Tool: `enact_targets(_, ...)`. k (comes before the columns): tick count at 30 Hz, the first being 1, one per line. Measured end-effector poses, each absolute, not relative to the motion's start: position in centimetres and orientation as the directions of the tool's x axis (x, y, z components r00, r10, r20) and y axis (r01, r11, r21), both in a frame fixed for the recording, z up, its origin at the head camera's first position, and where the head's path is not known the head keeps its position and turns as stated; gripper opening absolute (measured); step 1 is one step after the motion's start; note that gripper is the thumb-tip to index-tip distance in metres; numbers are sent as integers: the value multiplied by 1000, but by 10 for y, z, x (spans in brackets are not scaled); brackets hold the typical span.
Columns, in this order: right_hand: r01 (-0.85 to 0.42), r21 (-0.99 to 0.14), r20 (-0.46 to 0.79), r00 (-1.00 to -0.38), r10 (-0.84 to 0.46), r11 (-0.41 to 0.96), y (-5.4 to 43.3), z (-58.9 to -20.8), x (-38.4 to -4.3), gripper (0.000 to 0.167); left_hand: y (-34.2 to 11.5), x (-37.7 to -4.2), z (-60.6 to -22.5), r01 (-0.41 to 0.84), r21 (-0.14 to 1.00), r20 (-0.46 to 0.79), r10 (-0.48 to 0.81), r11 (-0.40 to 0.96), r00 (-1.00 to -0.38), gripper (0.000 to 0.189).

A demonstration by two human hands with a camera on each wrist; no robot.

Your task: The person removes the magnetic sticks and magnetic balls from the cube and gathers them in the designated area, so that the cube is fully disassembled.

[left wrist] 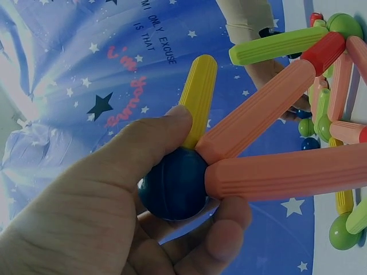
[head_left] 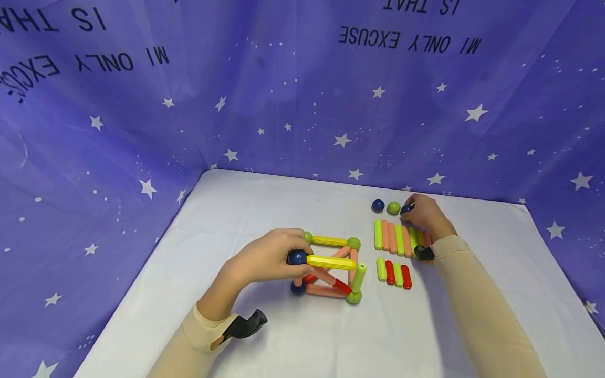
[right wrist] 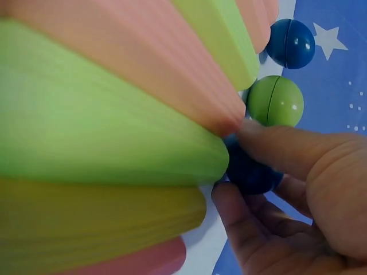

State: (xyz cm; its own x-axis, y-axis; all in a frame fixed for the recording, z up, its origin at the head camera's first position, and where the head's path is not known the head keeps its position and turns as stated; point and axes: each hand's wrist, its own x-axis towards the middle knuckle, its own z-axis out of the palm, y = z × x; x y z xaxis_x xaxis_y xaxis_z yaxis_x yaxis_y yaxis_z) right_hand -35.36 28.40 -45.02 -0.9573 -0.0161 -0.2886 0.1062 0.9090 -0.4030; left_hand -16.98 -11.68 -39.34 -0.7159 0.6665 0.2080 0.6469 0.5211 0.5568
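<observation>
My left hand (head_left: 271, 257) grips a blue ball (left wrist: 175, 183) at a raised corner of a frame built of rods and balls. From that ball run a yellow rod (head_left: 331, 262) and two salmon rods (left wrist: 264, 112). Green balls (head_left: 353, 297) and another blue ball (head_left: 298, 287) form lower corners, and a lime rod (head_left: 359, 278) stands up from one of them. At the back right, my right hand (head_left: 427, 214) pinches a blue ball (right wrist: 252, 171) between thumb and fingers. Beside it sit a loose green ball (head_left: 393, 208) and a loose blue ball (head_left: 377, 205).
A row of lime, salmon and other rods (head_left: 392, 239) lies in front of the right hand, partly under its wrist. Nearer me is a short row of lime and red rods (head_left: 394, 273). A starry purple cloth (head_left: 302, 105) hangs behind the white table (head_left: 264, 199).
</observation>
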Motion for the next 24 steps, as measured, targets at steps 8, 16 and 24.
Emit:
enact_targets(8, 46, -383, -203, -978, -36, 923, 289, -435, -338, 55, -116, -169, -393, 646, 561, 213, 663, 518, -718, 18)
enact_targets(16, -251, -466, 8, -960, -279, 848, 242, -408, -281, 38, -121, -169, -390, 616, 605, 191, 658, 505, -728, 27)
enact_targets(24, -643, -513, 155, -721, -676, 568, 161, -374, -189, 37, -130, -168, -384, 567, 715, 160, 693, 410, -703, 26)
